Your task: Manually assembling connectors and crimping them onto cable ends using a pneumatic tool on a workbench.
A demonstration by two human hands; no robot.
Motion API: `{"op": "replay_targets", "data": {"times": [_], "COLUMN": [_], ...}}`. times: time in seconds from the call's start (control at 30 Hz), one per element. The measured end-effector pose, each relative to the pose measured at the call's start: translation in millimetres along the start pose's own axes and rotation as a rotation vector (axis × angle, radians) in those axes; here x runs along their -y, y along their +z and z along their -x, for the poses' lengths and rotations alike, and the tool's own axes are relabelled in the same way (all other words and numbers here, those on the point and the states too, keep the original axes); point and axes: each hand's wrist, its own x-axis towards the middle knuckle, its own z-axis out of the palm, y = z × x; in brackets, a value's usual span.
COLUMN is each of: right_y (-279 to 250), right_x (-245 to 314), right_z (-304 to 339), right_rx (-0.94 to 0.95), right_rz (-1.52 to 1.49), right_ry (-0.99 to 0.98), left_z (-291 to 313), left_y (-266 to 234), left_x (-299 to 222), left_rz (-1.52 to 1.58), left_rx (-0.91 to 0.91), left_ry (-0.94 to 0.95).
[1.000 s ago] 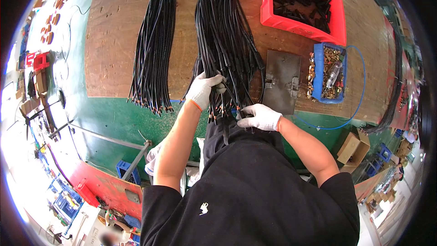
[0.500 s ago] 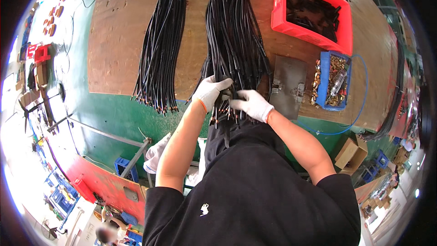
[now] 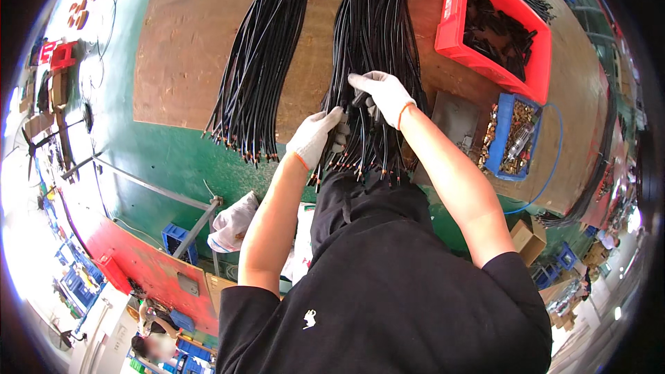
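Cables (image 3: 377, 34) clamped in left hand (image 3: 314, 137), right hand (image 3: 389, 97) farther up them than before, its grip unclear.

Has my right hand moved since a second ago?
Yes: your right hand moved away from you, from nearer than the blue bin to about level with the bin's far end.

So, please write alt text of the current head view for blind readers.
A person's white-gloved left hand and right hand touch a thick bundle of black cables on a brown table. Another bundle lies left of it; a red bin of black parts and a blue box of metal pieces sit to the right.
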Motion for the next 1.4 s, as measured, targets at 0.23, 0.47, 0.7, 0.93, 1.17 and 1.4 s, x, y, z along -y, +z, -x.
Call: {"op": "replay_targets", "data": {"times": [0.23, 0.47, 0.7, 0.93, 1.17, 1.4], "right_y": [8, -17, -40, -60, -67, -72], "right_x": [-47, -46, -83, -108, -92, -94], "right_z": [20, 65, 105, 125, 153, 168], "right_rx": [0.113, 0.069, 0.154, 0.246, 0.412, 0.421], "right_rz": [-0.361, -0.089, 0.193, 0.327, 0.527, 0.582], "right_ry": [-0.076, 0.063, 0.088, 0.038, 0.001, -0.025], "left_z": [-23, -23, -24, -19, -10, -21], "left_y": [15, 7, 6, 17, 45, 51], "left_x": [26, 19, 6, -7, 1, 19], "left_rz": [0.237, 0.307, 0.081, 0.009, 0.115, 0.089], "left_rx": [0.036, 0.087, 0.049, 0.036, 0.002, -0.045], "left_ry": [-0.013, -0.060, -0.105, -0.122, -0.003, 0.097]}}
